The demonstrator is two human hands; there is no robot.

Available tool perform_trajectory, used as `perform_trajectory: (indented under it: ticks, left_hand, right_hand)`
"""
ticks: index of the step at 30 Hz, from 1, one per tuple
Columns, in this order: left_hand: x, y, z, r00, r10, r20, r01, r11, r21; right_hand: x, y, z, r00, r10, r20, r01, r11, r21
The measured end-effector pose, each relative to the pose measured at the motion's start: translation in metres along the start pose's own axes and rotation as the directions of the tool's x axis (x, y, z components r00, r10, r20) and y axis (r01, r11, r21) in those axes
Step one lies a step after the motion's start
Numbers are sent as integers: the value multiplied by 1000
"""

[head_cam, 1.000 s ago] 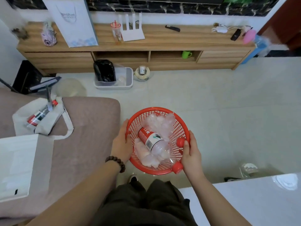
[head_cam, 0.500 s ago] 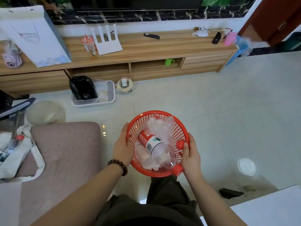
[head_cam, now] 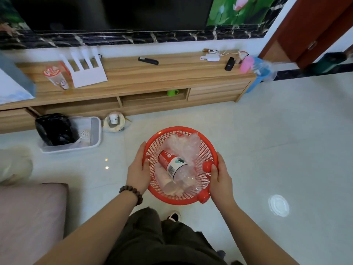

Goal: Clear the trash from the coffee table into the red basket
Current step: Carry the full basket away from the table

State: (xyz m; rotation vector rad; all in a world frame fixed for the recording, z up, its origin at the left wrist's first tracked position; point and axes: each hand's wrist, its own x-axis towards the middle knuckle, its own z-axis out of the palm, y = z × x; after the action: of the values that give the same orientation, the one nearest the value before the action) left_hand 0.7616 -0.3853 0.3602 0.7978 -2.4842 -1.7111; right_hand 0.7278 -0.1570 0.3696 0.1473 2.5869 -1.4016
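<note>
Red plastic mesh, the basket (head_cam: 209,150) looks light and slightly flexible, so opposite rim edges suit holding it. Left hand (head_cam: 136,172) and right hand (head_cam: 221,177) each curl round its rim, carrying it above the floor with a bottle (head_cam: 174,166) and crumpled wrap (head_cam: 183,145) inside.

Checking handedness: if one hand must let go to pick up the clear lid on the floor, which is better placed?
The right hand: the clear lid lies on its side of the red basket, while the left hand grips the far rim.

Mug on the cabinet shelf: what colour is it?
Green mug, seen in the head view.
</note>
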Motion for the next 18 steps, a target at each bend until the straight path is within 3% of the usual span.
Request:
perform_trajectory:
  ticks: [18]
  left_hand:
    - [233, 47, 69, 982, -164, -94, 165, 986, -3]
  right_hand:
    - [267, -33, 23, 992, 47, 118, -41, 998, -54]
